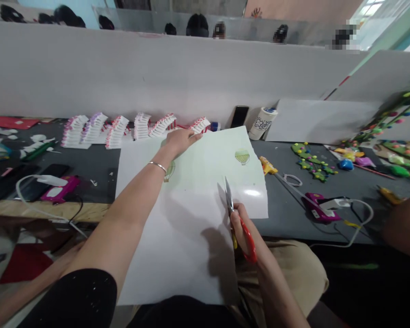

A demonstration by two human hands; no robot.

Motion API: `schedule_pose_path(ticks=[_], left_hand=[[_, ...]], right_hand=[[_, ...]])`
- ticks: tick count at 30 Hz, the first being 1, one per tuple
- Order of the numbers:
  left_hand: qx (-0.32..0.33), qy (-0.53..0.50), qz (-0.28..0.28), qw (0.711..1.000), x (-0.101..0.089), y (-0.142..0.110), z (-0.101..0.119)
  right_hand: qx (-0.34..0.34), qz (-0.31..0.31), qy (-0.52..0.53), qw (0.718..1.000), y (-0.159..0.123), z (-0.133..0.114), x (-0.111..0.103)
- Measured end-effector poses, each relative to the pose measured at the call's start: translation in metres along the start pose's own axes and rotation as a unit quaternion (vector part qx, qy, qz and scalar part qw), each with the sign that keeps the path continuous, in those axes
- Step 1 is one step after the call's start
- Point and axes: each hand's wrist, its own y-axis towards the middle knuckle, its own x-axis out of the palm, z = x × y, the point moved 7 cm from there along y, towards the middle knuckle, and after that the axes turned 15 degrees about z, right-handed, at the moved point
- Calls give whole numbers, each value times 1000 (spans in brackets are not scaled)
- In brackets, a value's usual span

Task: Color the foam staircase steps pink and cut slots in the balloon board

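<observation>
A large white sheet of paper (191, 209) spreads over the table and hangs down over the front edge toward my lap. Its far part is tinted pale green and carries small printed hot-air balloons (242, 157). My left hand (181, 142), a bangle on its wrist, reaches across and rests on the sheet near its far edge. Its thumb and a finger point right; the other fingers are partly hidden. My right hand (241, 225) grips red-handled scissors (249, 241) over the sheet's right side. The scissor blades point away from me and look nearly closed.
Fanned stacks of white cards (141, 126) line the back. A phone (239, 116) and white bottle (263, 123) stand beyond the sheet. To the right are a yellow glue gun (267, 166) and green pom-pom decorations (312, 161). Another person's arm (405, 223) shows at right.
</observation>
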Motion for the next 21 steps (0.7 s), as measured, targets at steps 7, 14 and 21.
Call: schedule_pose_path(ticks=[7,14,21], left_hand=[[-5,7,0,1000,1,1,-4],[-10,-11,10,1000,-1,-5,-6],[-8,-20,13,1000,2,-4,-4]], right_hand=[[-57,44,-33,997,12,-6,7],[-75,56,-71,993,13,-5,7],[-74,48,-79,993,8,-4,6]])
